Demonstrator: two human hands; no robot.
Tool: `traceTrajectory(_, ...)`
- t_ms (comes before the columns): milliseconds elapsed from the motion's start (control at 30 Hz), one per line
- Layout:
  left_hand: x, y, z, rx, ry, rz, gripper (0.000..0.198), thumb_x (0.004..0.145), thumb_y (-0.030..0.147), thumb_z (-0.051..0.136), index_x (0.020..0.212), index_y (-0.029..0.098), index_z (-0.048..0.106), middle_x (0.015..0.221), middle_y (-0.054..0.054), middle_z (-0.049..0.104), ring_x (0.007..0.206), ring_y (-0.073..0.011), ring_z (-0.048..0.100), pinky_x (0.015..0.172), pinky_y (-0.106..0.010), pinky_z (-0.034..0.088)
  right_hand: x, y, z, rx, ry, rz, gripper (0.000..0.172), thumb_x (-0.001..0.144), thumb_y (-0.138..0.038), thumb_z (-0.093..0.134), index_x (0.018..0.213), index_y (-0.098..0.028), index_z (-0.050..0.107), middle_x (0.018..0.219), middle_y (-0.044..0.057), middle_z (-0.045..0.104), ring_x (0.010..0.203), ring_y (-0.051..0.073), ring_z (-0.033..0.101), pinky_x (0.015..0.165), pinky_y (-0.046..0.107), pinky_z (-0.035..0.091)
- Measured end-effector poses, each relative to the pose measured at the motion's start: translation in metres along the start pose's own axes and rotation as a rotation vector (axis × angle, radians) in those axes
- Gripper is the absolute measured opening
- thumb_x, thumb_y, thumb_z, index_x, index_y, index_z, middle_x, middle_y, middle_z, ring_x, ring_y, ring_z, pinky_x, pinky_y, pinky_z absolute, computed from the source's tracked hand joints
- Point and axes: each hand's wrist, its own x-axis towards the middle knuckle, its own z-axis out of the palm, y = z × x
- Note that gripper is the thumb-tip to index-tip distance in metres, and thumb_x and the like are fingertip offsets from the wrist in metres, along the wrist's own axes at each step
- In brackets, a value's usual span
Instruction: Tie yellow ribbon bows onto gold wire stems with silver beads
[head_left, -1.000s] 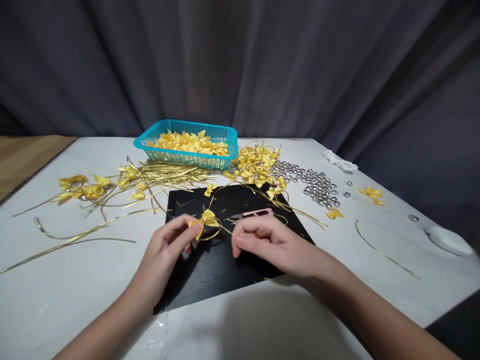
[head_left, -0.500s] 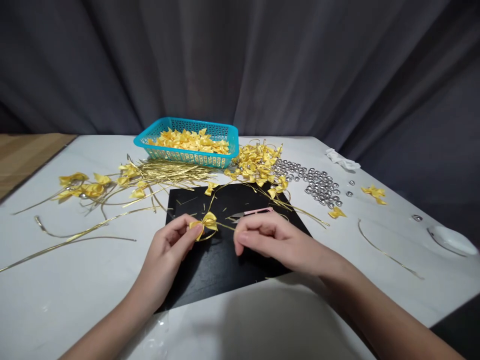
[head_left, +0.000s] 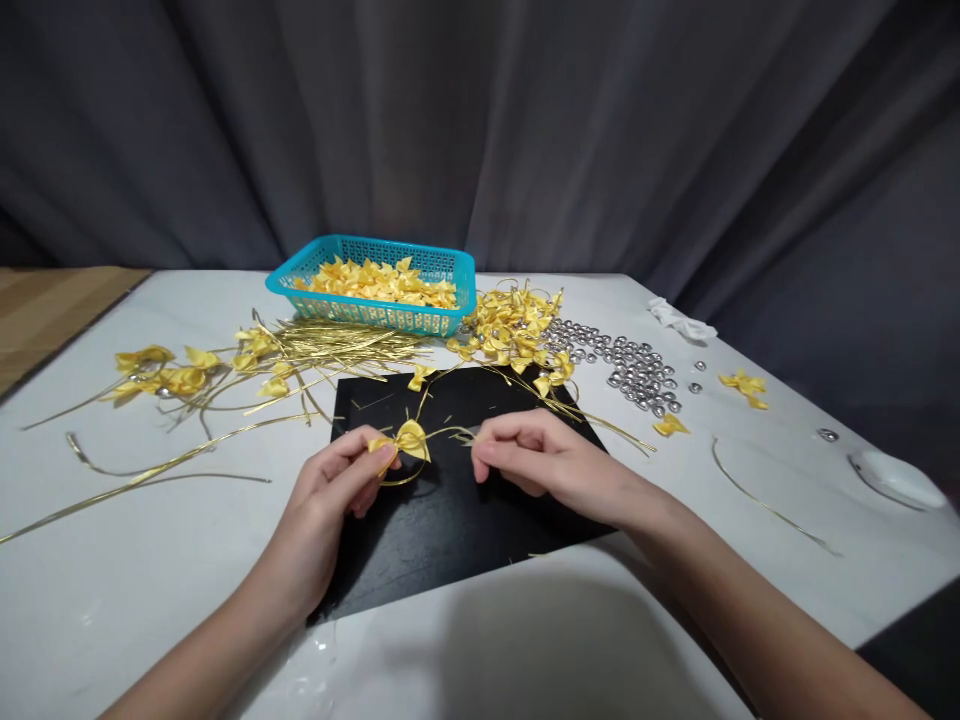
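Over a black board (head_left: pixel 420 560), my left hand (head_left: pixel 330 490) pinches a yellow ribbon bow (head_left: pixel 412 441) by its left loop. Gold wire (head_left: pixel 442 432) is wrapped at the bow's middle, and a strand of it arches across to the right. My right hand (head_left: pixel 536 455) has thumb and forefinger pressed together at that strand's far end; the tip is hidden by the fingers. Another length of wire curves below the bow. Behind my right fingers shows a bit of a scissors blade (head_left: pixel 466 438), with its handle covered by the hand.
A turquoise basket (head_left: pixel 371 307) of yellow bows stands at the back. Before it lie gold wires (head_left: pixel 352 342), with wired bows (head_left: pixel 517 320) beside them. Silver heart-shaped beads (head_left: pixel 641 372) are spread to the right. A white dish (head_left: pixel 896 480) sits near the right edge.
The strand between my hands was straighter and now bows upward. My right hand has shifted slightly up and covers the pink scissors handle. The bow has moved a little left.
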Motion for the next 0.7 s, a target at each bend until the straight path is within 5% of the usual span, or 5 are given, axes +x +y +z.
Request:
traceTrajectory(267, -0.005, 0.007, 0.006, 0.302, -0.225, 0.018, 0.035, 0.076, 0.047, 0.057, 0.059, 0.019, 0.048, 0.057, 0.004, 0.038, 0.055, -0.0123, 0.031, 0.051, -0.024, 0.023, -0.004, -0.004, 0.000, 0.057, 0.171, -0.165, 0.027, 0.090, -0.038, 0.047, 0.075, -0.019, 0.058, 0.050, -0.008, 0.028, 0.045, 0.007, 0.024, 0.047, 0.023, 0.020)
traceTrajectory(467, -0.012, 0.002, 0.005, 0.258, -0.425, -0.015, 0.033, 0.080, 0.046, 0.057, 0.062, 0.019, 0.055, 0.057, 0.003, 0.041, 0.058, -0.0138, 0.035, 0.054, -0.025, 0.024, 0.005, 0.002, 0.005, -0.100, 0.284, -0.154, 0.023, 0.091, -0.026, 0.044, 0.073, -0.017, 0.055, 0.066, -0.002, 0.049, 0.060, 0.009, 0.041, 0.057, 0.022, 0.031)
traceTrajectory(567, -0.010, 0.002, 0.001, 0.152, -0.422, -0.043, 0.031, 0.077, 0.045, 0.062, 0.061, 0.019, 0.058, 0.057, 0.003, 0.044, 0.055, -0.0124, 0.033, 0.052, -0.025, 0.023, 0.010, 0.011, 0.008, -0.267, 0.303, -0.109, 0.022, 0.091, -0.024, 0.044, 0.074, -0.016, 0.056, 0.068, -0.002, 0.053, 0.063, 0.010, 0.045, 0.062, 0.023, 0.033)
traceTrajectory(700, -0.003, 0.007, -0.004, -0.046, -0.247, -0.025, 0.028, 0.071, 0.043, 0.068, 0.058, 0.019, 0.061, 0.051, 0.005, 0.039, 0.050, -0.0101, 0.025, 0.048, -0.023, 0.021, 0.012, 0.020, 0.013, -0.427, 0.252, -0.151, 0.024, 0.094, -0.024, 0.041, 0.074, -0.017, 0.053, 0.063, -0.004, 0.050, 0.058, 0.009, 0.044, 0.060, 0.022, 0.031)
